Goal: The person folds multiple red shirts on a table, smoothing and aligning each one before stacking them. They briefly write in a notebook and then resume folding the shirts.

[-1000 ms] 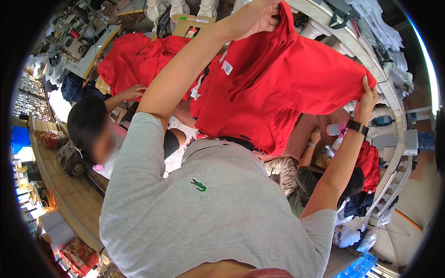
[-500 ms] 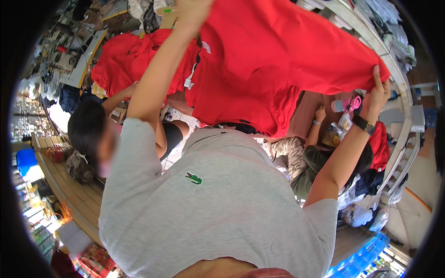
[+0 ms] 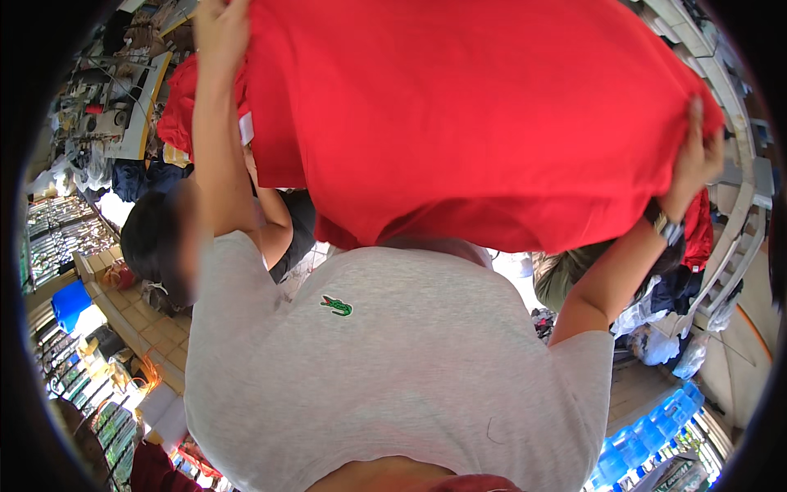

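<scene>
A large red garment (image 3: 492,123), its kind not clear, is spread wide in front of me between my hands. At the upper left, my left hand (image 3: 223,33) is closed on its edge, with some of the fingers cut off by the top of the view. Over on the right, the fingers of my right hand (image 3: 698,160) pinch the opposite corner; a watch sits on that wrist. The cloth hangs down close to my chest and hides much of the table behind it. More red fabric (image 3: 176,115) with a white tag lies beyond my left forearm.
A person (image 3: 156,238) sits close at my left, near my raised arm. Another person (image 3: 566,275), mostly covered by the garment, is at the right. A sewing table (image 3: 135,123) stands far left. Bagged items (image 3: 652,344) and a pale rail (image 3: 725,271) are at the right.
My left hand has moved left and the right one slightly outward, stretching the red garment wider. It now covers the table, the pink-topped bottle and most of the person at the right.
</scene>
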A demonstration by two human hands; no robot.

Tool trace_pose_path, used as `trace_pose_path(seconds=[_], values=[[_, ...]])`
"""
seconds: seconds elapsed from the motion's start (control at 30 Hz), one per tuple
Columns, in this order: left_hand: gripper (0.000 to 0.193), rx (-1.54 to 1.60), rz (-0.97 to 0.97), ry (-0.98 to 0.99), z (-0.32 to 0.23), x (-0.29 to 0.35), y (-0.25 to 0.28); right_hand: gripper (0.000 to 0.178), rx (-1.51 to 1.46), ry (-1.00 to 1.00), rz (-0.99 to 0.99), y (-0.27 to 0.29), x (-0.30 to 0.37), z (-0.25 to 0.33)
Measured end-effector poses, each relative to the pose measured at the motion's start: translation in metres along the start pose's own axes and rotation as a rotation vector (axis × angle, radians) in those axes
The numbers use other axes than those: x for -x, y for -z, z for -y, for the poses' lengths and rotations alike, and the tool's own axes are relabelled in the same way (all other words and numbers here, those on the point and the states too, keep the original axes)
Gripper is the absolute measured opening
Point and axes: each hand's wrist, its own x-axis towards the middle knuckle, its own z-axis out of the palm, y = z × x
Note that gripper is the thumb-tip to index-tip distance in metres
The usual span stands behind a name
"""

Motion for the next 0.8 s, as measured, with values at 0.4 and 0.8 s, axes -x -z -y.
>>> trace_pose_path(seconds=[0.4,0.8], values=[[0.068,-0.33,0.226,0.546,0.311,0.07,-0.035,0.064,0.059,-0.53,0.351,-0.143,0.152,-0.247],[0.038,-0.617,0.209,-0.401,0.138,0.084,-0.093,0.036,0.418,-0.011,0.28,-0.107,0.145,-0.126]])
